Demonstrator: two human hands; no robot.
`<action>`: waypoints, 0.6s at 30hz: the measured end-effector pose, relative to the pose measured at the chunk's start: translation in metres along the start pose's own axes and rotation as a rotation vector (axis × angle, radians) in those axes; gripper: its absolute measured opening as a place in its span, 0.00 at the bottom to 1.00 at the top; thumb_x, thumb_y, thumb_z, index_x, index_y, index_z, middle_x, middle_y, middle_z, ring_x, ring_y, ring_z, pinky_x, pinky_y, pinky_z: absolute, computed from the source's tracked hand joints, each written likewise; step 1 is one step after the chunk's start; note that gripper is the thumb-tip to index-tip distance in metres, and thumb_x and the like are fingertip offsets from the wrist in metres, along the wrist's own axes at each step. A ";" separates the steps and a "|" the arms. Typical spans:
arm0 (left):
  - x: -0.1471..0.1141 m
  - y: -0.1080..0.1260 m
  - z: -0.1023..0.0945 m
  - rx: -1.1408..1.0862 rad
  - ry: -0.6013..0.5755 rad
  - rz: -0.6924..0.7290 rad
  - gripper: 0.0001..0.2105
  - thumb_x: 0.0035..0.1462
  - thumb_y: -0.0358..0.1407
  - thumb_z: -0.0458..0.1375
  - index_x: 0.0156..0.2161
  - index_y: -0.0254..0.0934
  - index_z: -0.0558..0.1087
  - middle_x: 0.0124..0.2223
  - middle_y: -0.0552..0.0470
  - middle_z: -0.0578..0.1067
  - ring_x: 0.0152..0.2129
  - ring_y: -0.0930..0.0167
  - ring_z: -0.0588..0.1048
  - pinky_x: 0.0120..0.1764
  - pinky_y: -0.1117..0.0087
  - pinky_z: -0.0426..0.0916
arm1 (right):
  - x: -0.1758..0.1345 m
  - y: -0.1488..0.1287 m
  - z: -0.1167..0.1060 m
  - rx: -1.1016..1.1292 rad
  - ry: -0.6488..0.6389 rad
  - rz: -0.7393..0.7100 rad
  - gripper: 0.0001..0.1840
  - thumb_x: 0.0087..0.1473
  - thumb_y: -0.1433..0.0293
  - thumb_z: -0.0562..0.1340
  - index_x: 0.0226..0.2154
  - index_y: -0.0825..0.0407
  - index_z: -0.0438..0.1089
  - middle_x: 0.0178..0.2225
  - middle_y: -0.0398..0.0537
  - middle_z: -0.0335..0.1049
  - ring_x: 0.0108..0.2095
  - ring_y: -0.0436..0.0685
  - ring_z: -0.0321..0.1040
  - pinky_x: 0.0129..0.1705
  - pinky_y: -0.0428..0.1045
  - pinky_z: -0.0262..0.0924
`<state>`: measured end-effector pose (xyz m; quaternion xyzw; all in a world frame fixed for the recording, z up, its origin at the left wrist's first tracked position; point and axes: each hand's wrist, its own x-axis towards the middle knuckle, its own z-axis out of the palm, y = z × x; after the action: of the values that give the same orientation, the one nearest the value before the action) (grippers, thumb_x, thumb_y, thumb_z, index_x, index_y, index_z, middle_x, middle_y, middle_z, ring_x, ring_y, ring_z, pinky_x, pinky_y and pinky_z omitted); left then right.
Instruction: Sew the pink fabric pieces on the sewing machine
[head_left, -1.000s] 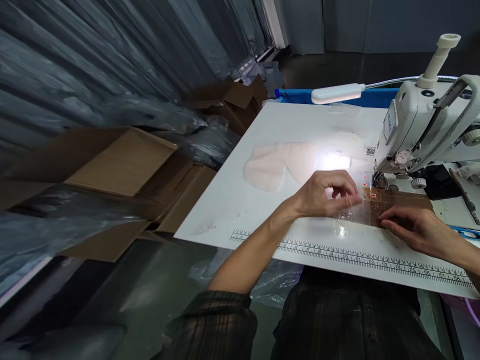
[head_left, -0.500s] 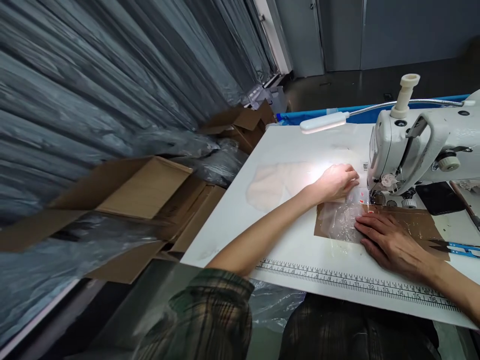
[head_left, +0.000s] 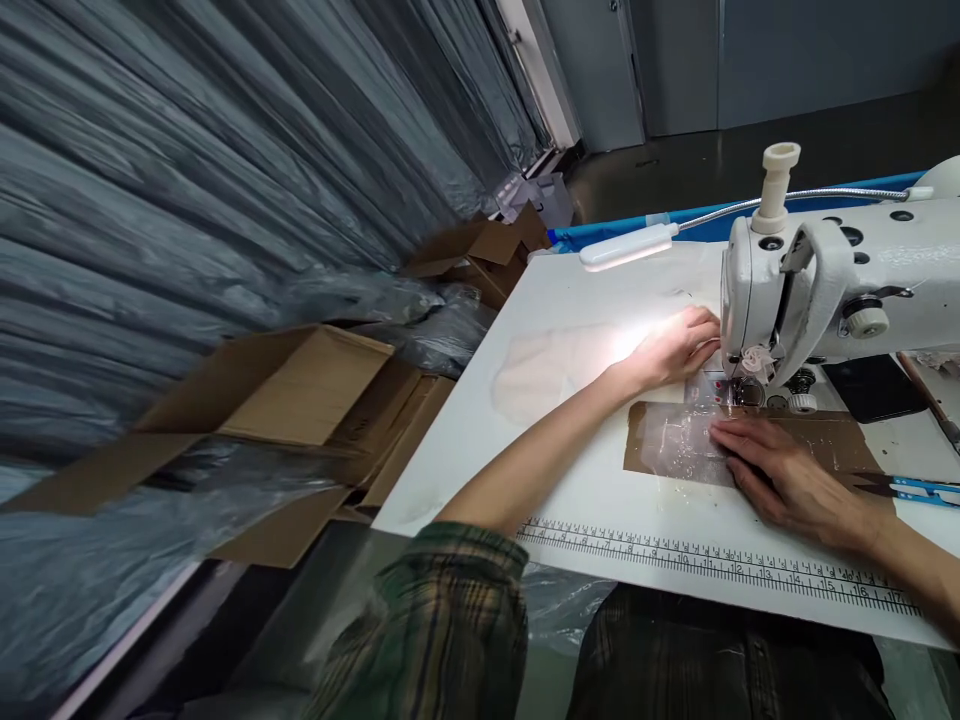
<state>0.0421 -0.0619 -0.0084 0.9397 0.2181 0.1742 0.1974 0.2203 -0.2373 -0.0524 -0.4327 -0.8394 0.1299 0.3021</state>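
Observation:
A thin see-through piece (head_left: 671, 440), perhaps clear plastic, lies on a brown patch (head_left: 832, 440) of the white table and runs up to the presser-foot area of a white sewing machine (head_left: 757, 280). My right hand (head_left: 780, 475) rests palm down, fingers stretched out, its fingertips on the right part of this piece. Behind the piece, my left hand (head_left: 679, 345) has its fingers bent and pressed together close to the left side of the machine head. What its fingertips grip is hidden. Small red marks show on the piece near the needle.
Blue-handled thread snips (head_left: 911, 488) and a black phone-like slab (head_left: 874, 388) lie on the right. A lamp (head_left: 628, 247) on a bendable neck hangs over the table. A printed ruler (head_left: 712, 560) follows the front edge. Open cardboard boxes (head_left: 307, 385) stand left.
The see-through piece has shifted away from me, towards the machine. My left hand has moved slightly forward with its fingers nearer the machine head. The view has turned slightly right.

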 end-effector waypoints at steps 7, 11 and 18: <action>-0.093 0.036 0.006 -0.238 -0.117 0.262 0.11 0.61 0.42 0.62 0.40 0.36 0.80 0.42 0.45 0.81 0.38 0.69 0.78 0.43 0.65 0.75 | 0.006 0.005 -0.009 0.181 -0.029 0.122 0.21 0.65 0.67 0.53 0.56 0.46 0.72 0.55 0.52 0.74 0.59 0.62 0.68 0.61 0.64 0.66; -0.115 0.041 0.011 -0.254 -0.160 0.171 0.06 0.62 0.37 0.63 0.37 0.40 0.82 0.43 0.47 0.81 0.40 0.70 0.79 0.42 0.68 0.75 | 0.008 0.007 -0.018 0.290 -0.120 0.170 0.18 0.62 0.64 0.56 0.50 0.45 0.77 0.50 0.49 0.78 0.55 0.62 0.71 0.61 0.63 0.65; -0.109 0.051 0.001 -0.209 0.002 0.197 0.09 0.68 0.35 0.56 0.41 0.35 0.79 0.41 0.46 0.82 0.39 0.71 0.80 0.43 0.67 0.78 | 0.023 0.000 -0.032 0.311 -0.133 0.334 0.21 0.64 0.58 0.54 0.50 0.47 0.77 0.46 0.51 0.79 0.46 0.60 0.76 0.54 0.60 0.70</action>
<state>-0.0321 -0.1565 -0.0133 0.9308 0.1058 0.2155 0.2757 0.2296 -0.2200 -0.0184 -0.5043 -0.7443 0.3340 0.2832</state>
